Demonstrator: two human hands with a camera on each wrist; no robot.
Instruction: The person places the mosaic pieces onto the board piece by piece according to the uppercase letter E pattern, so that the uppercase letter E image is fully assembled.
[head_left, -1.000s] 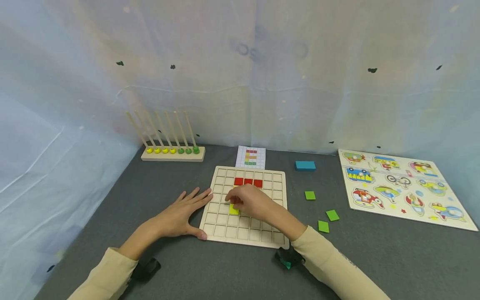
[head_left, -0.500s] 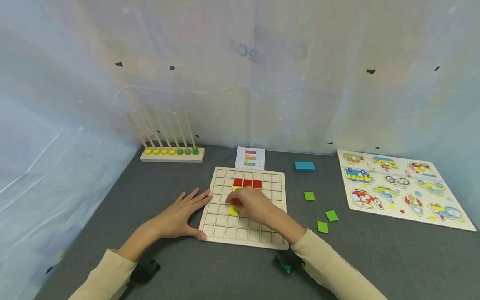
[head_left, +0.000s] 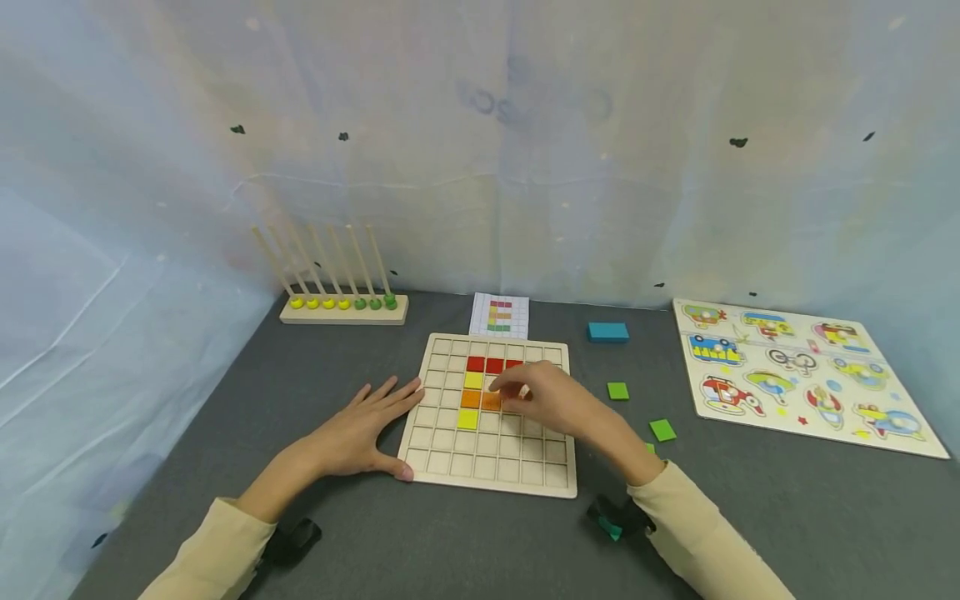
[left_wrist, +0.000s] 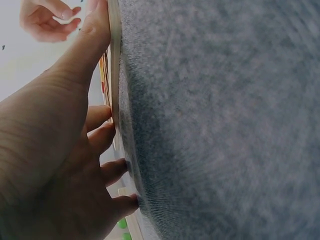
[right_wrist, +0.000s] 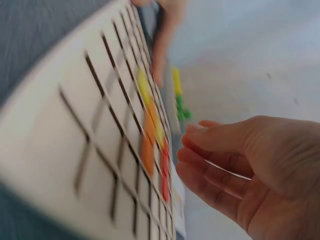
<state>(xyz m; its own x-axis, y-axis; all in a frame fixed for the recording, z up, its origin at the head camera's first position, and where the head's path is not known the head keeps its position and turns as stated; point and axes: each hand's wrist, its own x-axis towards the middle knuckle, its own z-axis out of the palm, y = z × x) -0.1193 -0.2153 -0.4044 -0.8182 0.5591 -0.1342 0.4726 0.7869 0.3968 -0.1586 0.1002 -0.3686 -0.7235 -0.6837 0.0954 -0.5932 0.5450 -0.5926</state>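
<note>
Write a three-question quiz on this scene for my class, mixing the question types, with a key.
1. Multiple choice: in the head view, what colour are the loose tiles to the right of the board?
A) Red
B) Green
C) Yellow

2. True or false: the blue block lies on the board.

3. Short answer: which hand touches the board's left edge, and where is the other hand?

Key
1. B.
2. False: the blue block lies on the table, apart from the board.
3. The left hand touches it; the right hand is above the board.
</note>
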